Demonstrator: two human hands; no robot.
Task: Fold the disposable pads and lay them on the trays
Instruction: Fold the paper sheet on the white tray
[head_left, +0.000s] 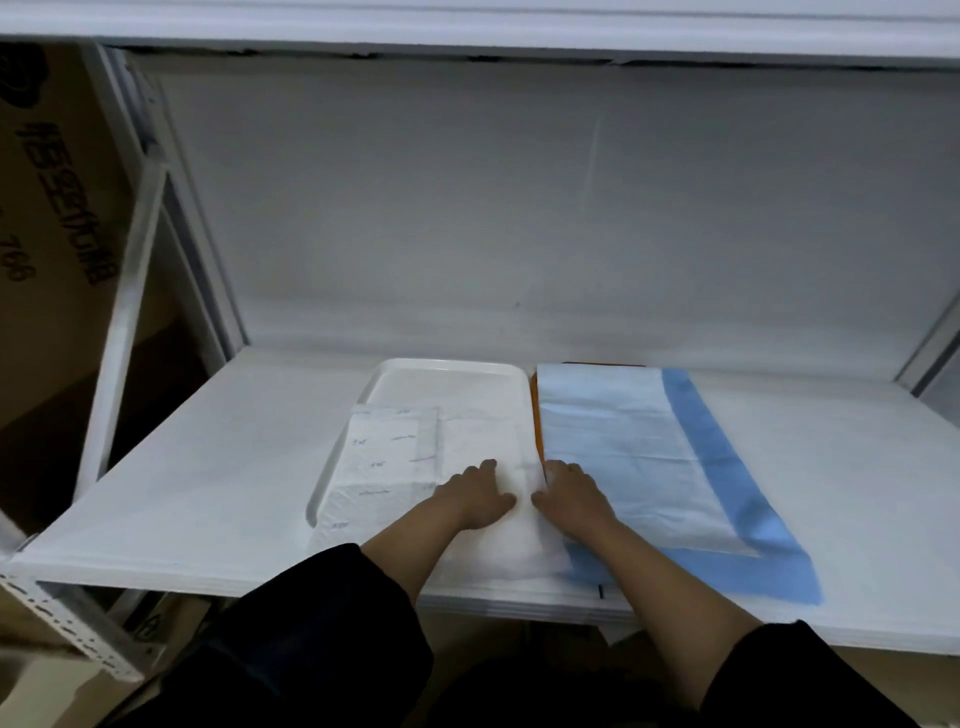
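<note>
Both hands, left (475, 493) and right (569, 493), press flat, fingers straight, on the white pad (498, 540) draped over the white tray (447, 370).

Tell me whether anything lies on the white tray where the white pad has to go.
Yes. A folded white pad already lies on the white tray's left half. Both the left hand and right hand press the white pad flat beside it.

Cardboard box (57, 208) at the left edge is showing dark printed characters running down its side, too blurred and skewed to read; digits near the lower end are looking like "766", not certain. Folded white pad (384, 457) on the white tray (447, 371) is carrying small faint grey marks, illegible. Nothing else is bearing readable text.
</note>
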